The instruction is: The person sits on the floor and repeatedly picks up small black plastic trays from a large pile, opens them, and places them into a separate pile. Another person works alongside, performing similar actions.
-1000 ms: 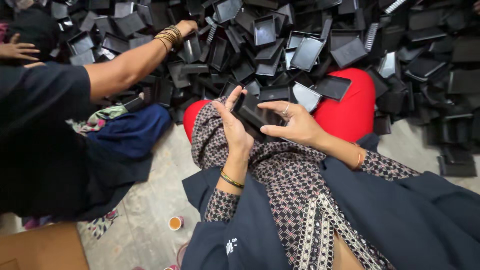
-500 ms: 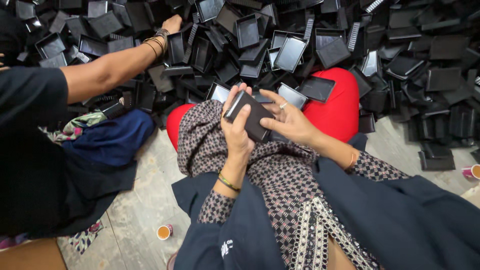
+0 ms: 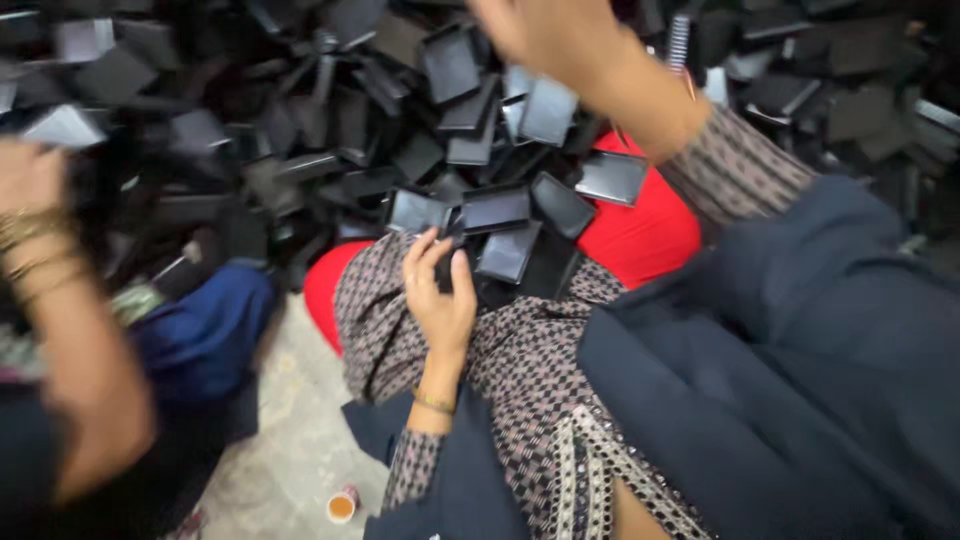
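My left hand [image 3: 440, 292] rests on my knee in patterned cloth, its fingers closed around a black plastic case [image 3: 455, 272] at the foot of the pile. A few more flat black cases [image 3: 495, 208] lie just beyond it. My right hand [image 3: 555, 35] is raised over the heap of black cases [image 3: 330, 110] at the top edge of the view. It is blurred and partly cut off, so its grip is unclear.
Another person's arm [image 3: 70, 350] with gold bangles reaches into the pile from the left. A red cushion [image 3: 645, 235] lies under the cases by my knee. A blue cloth [image 3: 200, 340] and a small orange-topped cup [image 3: 342, 506] sit on the floor.
My right hand has let go of the case that both hands held and has risen over the pile. My left hand stays on the knee. The view has swung closer.
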Demonstrator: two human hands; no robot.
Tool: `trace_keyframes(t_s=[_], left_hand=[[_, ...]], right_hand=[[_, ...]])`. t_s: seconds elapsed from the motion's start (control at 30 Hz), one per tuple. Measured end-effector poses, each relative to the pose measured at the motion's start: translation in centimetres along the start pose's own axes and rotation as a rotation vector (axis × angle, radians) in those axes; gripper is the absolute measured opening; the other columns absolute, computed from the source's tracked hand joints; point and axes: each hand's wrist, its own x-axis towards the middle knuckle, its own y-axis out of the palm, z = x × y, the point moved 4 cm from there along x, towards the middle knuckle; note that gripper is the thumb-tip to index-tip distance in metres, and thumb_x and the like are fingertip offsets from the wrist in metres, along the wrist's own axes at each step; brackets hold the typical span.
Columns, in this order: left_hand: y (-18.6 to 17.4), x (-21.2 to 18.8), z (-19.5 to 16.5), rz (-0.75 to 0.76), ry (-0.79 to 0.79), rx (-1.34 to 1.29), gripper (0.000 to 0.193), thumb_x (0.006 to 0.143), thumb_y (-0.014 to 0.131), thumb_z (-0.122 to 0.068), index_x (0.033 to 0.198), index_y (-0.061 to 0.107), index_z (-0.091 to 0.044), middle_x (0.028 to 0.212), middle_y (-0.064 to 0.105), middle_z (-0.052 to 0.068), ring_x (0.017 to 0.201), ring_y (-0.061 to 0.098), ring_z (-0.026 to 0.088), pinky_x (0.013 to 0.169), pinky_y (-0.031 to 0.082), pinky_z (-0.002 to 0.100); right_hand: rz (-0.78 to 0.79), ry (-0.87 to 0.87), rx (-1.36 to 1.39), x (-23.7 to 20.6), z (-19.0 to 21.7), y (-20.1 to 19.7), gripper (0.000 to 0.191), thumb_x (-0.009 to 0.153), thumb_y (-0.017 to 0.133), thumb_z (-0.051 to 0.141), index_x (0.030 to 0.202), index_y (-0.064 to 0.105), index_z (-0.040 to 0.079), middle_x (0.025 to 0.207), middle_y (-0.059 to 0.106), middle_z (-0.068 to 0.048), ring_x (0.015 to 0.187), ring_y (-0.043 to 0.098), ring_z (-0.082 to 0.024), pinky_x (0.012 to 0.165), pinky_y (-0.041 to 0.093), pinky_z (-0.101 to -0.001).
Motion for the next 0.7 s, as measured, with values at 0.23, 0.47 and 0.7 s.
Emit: trace_keyframes(t_s=[0.23, 0.47, 0.7], left_hand=[[3.3, -4.0, 0.2, 0.227, 0.171, 0.052, 0.027, 0.092, 0.075, -0.011, 0.117, 0.067, -0.008, 0.136, 0.061, 0.014, 0.135, 0.054, 0.034, 0.118, 0.036, 0.051], [7.3, -3.7, 0.8, 0.473, 0.308, 0.15, 0.056, 0.087, 0.079, -0.034, 0.135, 0.065, -0.009, 0.153, 0.045, 0.019, 0.144, 0.038, 0.039, 0.117, 0.017, 0.064], [7.8, -5.5, 3.4, 0.625, 0.222, 0.255, 0.053, 0.085, 0.076, -0.032, 0.134, 0.067, -0.015, 0.163, 0.033, 0.023, 0.147, 0.035, 0.044, 0.118, 0.024, 0.064]], right_hand=[[0.883, 0.457, 0.051, -23.3, 4.8, 4.1, 0.038, 0.089, 0.072, 0.043, 0.08, 0.072, 0.006, 0.078, 0.069, -0.017, 0.071, 0.069, -0.038, 0.059, 0.055, -0.0514], [0.653, 0.544, 0.037, -27.7, 11.7, 8.9, 0.033, 0.076, 0.076, 0.027, 0.096, 0.068, 0.002, 0.09, 0.065, -0.015, 0.083, 0.069, -0.034, 0.065, 0.056, -0.047], [0.689, 0.541, -0.118, -28.8, 2.7, 5.3, 0.022, 0.089, 0.075, 0.024, 0.092, 0.065, 0.004, 0.087, 0.065, -0.015, 0.078, 0.069, -0.035, 0.067, 0.056, -0.0456]])
